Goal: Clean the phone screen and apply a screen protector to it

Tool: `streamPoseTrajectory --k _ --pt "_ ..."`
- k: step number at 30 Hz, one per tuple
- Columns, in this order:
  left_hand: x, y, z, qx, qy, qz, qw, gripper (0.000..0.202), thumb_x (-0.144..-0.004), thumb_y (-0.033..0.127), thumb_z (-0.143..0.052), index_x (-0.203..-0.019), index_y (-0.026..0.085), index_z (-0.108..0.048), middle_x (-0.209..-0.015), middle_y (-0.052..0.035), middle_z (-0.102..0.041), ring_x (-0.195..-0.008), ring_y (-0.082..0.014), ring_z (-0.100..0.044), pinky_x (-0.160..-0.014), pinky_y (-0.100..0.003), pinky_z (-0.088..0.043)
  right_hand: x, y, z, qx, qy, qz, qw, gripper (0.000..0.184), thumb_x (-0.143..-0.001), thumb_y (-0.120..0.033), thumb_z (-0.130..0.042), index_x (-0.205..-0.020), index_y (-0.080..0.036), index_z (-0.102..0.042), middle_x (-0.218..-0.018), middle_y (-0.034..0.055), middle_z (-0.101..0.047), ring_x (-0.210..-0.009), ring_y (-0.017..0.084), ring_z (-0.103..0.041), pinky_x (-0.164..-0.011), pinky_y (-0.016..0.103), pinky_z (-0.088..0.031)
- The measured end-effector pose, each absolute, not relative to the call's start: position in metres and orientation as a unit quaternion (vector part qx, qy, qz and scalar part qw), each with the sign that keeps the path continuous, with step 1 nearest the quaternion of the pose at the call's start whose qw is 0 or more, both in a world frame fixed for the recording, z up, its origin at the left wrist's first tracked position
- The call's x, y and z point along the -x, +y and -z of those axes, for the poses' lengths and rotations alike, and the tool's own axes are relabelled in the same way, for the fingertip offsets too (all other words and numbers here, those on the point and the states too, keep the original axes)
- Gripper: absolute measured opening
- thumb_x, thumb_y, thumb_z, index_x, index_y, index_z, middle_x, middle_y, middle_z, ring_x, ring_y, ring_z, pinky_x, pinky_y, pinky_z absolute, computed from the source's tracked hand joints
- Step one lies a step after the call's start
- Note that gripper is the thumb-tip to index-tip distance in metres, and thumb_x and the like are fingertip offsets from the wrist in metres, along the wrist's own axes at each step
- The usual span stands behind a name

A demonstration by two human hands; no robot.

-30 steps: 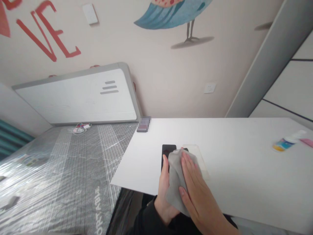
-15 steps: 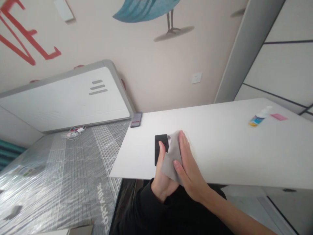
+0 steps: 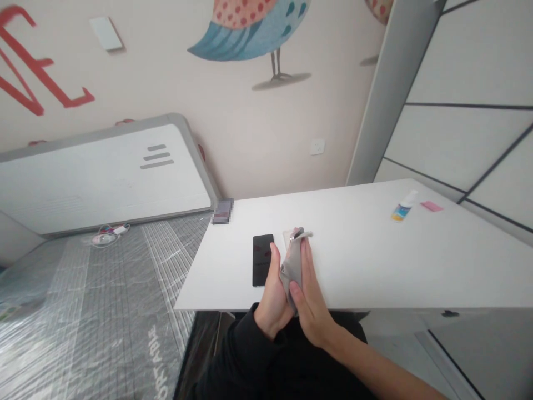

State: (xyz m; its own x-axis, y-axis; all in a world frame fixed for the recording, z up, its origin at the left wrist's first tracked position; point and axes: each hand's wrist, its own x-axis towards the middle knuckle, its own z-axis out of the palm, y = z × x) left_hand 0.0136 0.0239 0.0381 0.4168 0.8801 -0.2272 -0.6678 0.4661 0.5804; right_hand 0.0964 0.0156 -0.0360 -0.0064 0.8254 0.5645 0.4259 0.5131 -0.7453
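Grey microfibre cloth (image 3: 292, 272) is pressed between the left hand (image 3: 272, 297) and the right hand (image 3: 312, 294), the palms brought together with the fingers upright, just over the near edge of the white surface (image 3: 353, 261). A clear flat piece (image 3: 288, 239) is pinched in the top of the cloth. A black smartphone (image 3: 263, 260) lies just beside the left hand, near that edge. A wide stretch of the surface separates the hands from a spray bottle (image 3: 402, 208) and a pink card (image 3: 431, 206) near its far edge. A pixelated object (image 3: 222, 211) sits at its far left corner, and a plastic-wrapped mattress (image 3: 104, 316) lies beyond its left edge.
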Motion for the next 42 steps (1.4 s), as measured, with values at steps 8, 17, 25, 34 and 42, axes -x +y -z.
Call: streamPoseTrajectory --k 8,17,25,34,42 --pt "-0.014 0.032 -0.032 -0.158 0.224 -0.531 0.802 0.06 -0.109 0.053 -0.025 -0.138 0.021 -0.067 -0.154 -0.0042 -0.06 -0.152 -0.0188 -0.044 -0.127 -0.031 -0.032 -0.113 0.049 0.014 0.359 -0.798 -0.089 0.475 0.073 -0.108 -0.036 -0.031 -0.169 -0.022 0.007 -0.178 0.0113 -0.009 -0.163 0.033 -0.013 -0.13 0.063 -0.021" --pt "-0.011 0.032 -0.029 -0.172 0.188 -0.532 0.808 0.061 -0.107 0.059 -0.03 -0.141 0.022 -0.065 -0.157 -0.0046 -0.057 -0.152 -0.0248 -0.044 -0.126 -0.035 -0.034 -0.113 0.058 0.027 0.386 -0.774 -0.12 0.487 0.062 -0.112 -0.031 -0.024 -0.168 -0.037 0.0 -0.178 -0.0023 -0.007 -0.163 0.027 -0.012 -0.132 0.058 -0.019" --pt "-0.007 0.048 -0.021 -0.165 0.238 -0.49 0.822 0.076 -0.101 0.072 -0.028 -0.14 0.017 -0.065 -0.15 -0.0125 -0.063 -0.149 -0.0303 -0.048 -0.129 -0.042 -0.03 -0.103 0.053 0.053 0.435 -0.77 -0.082 0.459 0.066 -0.112 -0.038 -0.026 -0.168 -0.03 0.007 -0.178 0.0075 -0.003 -0.164 0.03 -0.006 -0.13 0.064 -0.02" --pt "-0.006 0.048 -0.017 -0.103 0.239 -0.538 0.801 0.058 -0.106 0.059 -0.038 -0.128 0.019 -0.073 -0.142 -0.0069 -0.07 -0.15 -0.0239 -0.048 -0.127 -0.034 -0.033 -0.104 0.056 0.034 0.423 -0.805 -0.051 0.412 0.069 -0.111 -0.034 -0.026 -0.168 -0.021 0.01 -0.177 0.0139 -0.014 -0.163 0.031 -0.012 -0.128 0.066 -0.024" --pt "-0.003 0.054 -0.016 -0.12 0.257 -0.555 0.782 0.057 -0.107 0.056 -0.036 -0.135 0.019 -0.069 -0.143 -0.0071 -0.069 -0.153 -0.0219 -0.043 -0.129 -0.036 -0.03 -0.093 0.073 0.038 0.474 -0.749 -0.12 0.447 0.068 -0.111 -0.045 -0.024 -0.169 -0.019 0.001 -0.176 0.0145 -0.012 -0.164 0.029 -0.008 -0.131 0.061 -0.018"
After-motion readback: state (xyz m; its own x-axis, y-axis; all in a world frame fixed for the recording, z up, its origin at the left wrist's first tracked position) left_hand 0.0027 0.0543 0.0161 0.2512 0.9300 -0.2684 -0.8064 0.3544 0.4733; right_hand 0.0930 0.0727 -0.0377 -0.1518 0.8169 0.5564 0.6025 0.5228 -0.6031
